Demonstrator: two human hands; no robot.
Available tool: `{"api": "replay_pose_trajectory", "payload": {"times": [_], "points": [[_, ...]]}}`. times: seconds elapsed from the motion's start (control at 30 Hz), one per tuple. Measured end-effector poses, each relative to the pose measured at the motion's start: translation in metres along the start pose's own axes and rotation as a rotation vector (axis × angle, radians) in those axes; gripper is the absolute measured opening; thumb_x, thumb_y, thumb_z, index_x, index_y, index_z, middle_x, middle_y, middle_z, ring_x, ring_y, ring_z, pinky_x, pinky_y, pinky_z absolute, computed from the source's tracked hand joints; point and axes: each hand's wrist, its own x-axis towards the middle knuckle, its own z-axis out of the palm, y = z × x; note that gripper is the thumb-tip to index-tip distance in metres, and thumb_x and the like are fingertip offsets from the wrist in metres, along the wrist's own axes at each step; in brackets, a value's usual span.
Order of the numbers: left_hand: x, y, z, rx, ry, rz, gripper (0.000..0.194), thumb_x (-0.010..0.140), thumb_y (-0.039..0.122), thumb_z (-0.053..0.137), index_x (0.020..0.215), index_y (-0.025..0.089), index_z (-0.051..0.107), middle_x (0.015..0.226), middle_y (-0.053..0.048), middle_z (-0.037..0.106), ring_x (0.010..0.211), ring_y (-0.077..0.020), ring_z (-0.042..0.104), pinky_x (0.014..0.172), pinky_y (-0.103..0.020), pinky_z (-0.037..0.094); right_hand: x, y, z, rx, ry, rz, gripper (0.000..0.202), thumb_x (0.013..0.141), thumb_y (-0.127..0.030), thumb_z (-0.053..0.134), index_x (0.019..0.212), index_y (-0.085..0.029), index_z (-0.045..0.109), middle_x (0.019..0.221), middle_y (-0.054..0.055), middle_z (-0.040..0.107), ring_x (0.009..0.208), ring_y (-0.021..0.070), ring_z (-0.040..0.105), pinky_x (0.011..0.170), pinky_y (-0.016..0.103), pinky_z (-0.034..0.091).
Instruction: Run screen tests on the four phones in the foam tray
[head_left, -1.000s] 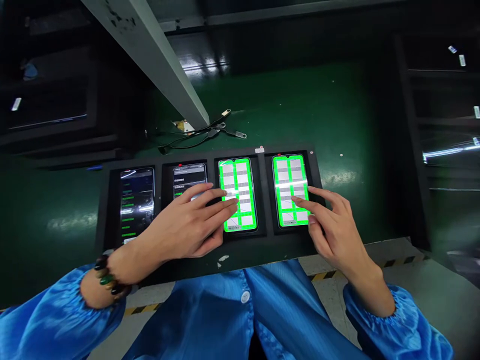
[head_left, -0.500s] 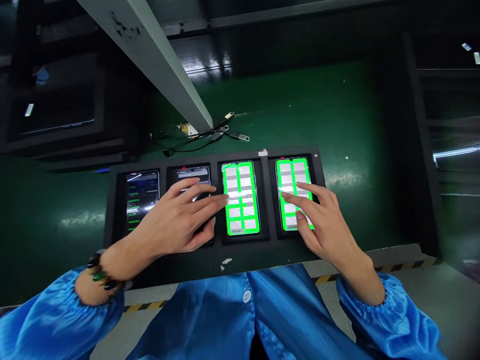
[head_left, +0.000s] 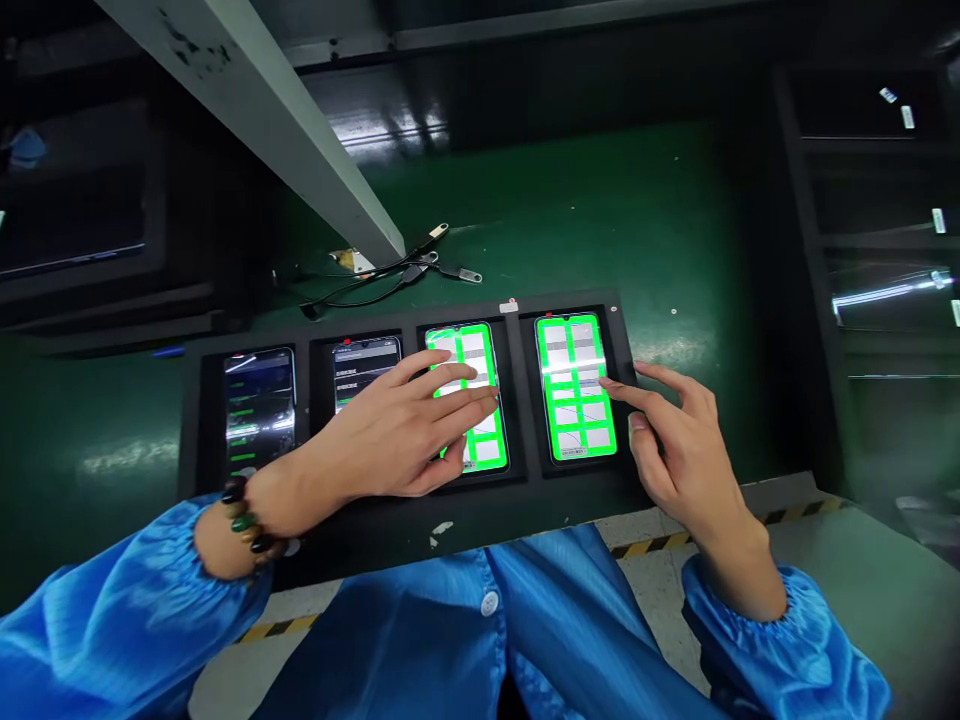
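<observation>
Several phones lie face up in a black tray (head_left: 523,400). My left hand (head_left: 409,430) is spread over the third phone (head_left: 491,455) from the left, fingertips near its right edge, and holds nothing. That screen shows a green and white grid. The rightmost phone (head_left: 577,415) has the same kind of grid. My right hand (head_left: 682,440) reaches in from the right, its index fingertip at this phone's right edge, the other fingers apart. A dark phone (head_left: 259,405) lies at the far left, and a second dark phone (head_left: 367,355) is partly hidden by my left hand.
Black cables (head_left: 412,272) with metal plugs lie behind the tray, near the foot of a grey post (head_left: 300,130). More black trays are at the right (head_left: 814,200) and the far left (head_left: 154,215). The green table (head_left: 637,200) ends near my lap.
My left hand has moved right, from the third phone's left edge to over its screen. My right hand has slid right across the rightmost phone to its right edge. The view has shifted slightly.
</observation>
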Motion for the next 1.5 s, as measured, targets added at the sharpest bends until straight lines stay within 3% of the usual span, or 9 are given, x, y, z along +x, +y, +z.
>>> {"api": "replay_pose_trajectory", "payload": {"times": [0.13,0.27,0.6,0.73,1.0,1.17,1.37,1.5], "points": [[-0.023,0.001,-0.007,-0.022,0.004,-0.049,0.043,0.100,0.021,0.057,0.140,0.018,0.072,0.135,-0.003,0.082,0.124,-0.0300,0.072,0.120,-0.051,0.047,0.008,-0.008,0.008,0.056,-0.025,-0.084,0.050,0.104,-0.011,0.050,0.149,-0.027,0.062,0.135,0.011,0.076,0.147,0.0365,0.058,0.113,0.058,0.048],[-0.042,0.006,-0.014,-0.044,0.024,-0.125,0.048,0.097,0.019,0.061,0.144,0.021,0.070,0.120,-0.002,0.086,0.120,-0.0288,0.073,0.120,-0.051,0.047,0.015,-0.012,0.011,0.086,-0.037,-0.134,0.051,0.103,-0.010,0.050,0.149,-0.027,0.062,0.119,0.009,0.079,0.147,0.0363,0.059,0.114,0.058,0.048],[-0.007,0.010,0.001,-0.087,-0.022,-0.035,0.044,0.097,0.026,0.059,0.139,0.024,0.075,0.134,-0.002,0.082,0.128,-0.0313,0.071,0.125,-0.053,0.047,0.006,-0.004,0.004,0.020,-0.007,0.005,0.048,0.104,-0.013,0.050,0.147,-0.027,0.066,0.133,0.011,0.075,0.149,0.0374,0.058,0.115,0.058,0.048],[-0.018,0.007,-0.004,-0.083,-0.009,-0.065,0.045,0.096,0.022,0.060,0.139,0.021,0.073,0.134,-0.004,0.082,0.124,-0.0308,0.072,0.121,-0.051,0.048,0.013,-0.002,0.001,-0.010,0.028,0.041,0.046,0.105,-0.014,0.049,0.145,-0.027,0.067,0.141,0.012,0.072,0.147,0.0367,0.059,0.114,0.057,0.049],[-0.046,0.000,-0.016,0.068,-0.005,-0.234,0.042,0.100,0.033,0.060,0.137,0.017,0.070,0.123,-0.008,0.085,0.123,-0.0348,0.072,0.116,-0.057,0.046,0.040,-0.014,0.017,0.049,-0.041,-0.108,0.044,0.106,-0.014,0.049,0.144,-0.027,0.066,0.126,0.011,0.079,0.146,0.0369,0.060,0.113,0.060,0.048],[-0.033,0.002,-0.015,0.032,-0.035,-0.209,0.042,0.102,0.030,0.057,0.140,0.018,0.070,0.131,-0.007,0.083,0.128,-0.0331,0.070,0.121,-0.055,0.045,0.044,-0.020,0.016,0.058,-0.074,-0.159,0.044,0.105,-0.014,0.051,0.145,-0.028,0.066,0.112,0.007,0.083,0.145,0.0357,0.060,0.113,0.058,0.048],[0.000,0.002,-0.004,-0.038,-0.051,-0.124,0.046,0.101,0.031,0.058,0.143,0.018,0.071,0.138,-0.009,0.080,0.132,-0.0346,0.068,0.125,-0.056,0.045,0.025,-0.001,-0.002,-0.027,-0.010,-0.015,0.044,0.106,-0.016,0.047,0.142,-0.028,0.069,0.124,0.011,0.078,0.144,0.0371,0.062,0.113,0.059,0.049],[0.004,-0.001,-0.001,-0.041,-0.044,-0.099,0.045,0.101,0.029,0.059,0.142,0.018,0.071,0.137,-0.009,0.080,0.128,-0.0338,0.069,0.124,-0.056,0.046,0.025,0.004,-0.005,-0.048,0.022,0.023,0.040,0.107,-0.018,0.048,0.138,-0.028,0.071,0.133,0.012,0.076,0.143,0.0364,0.063,0.111,0.058,0.051]]}}
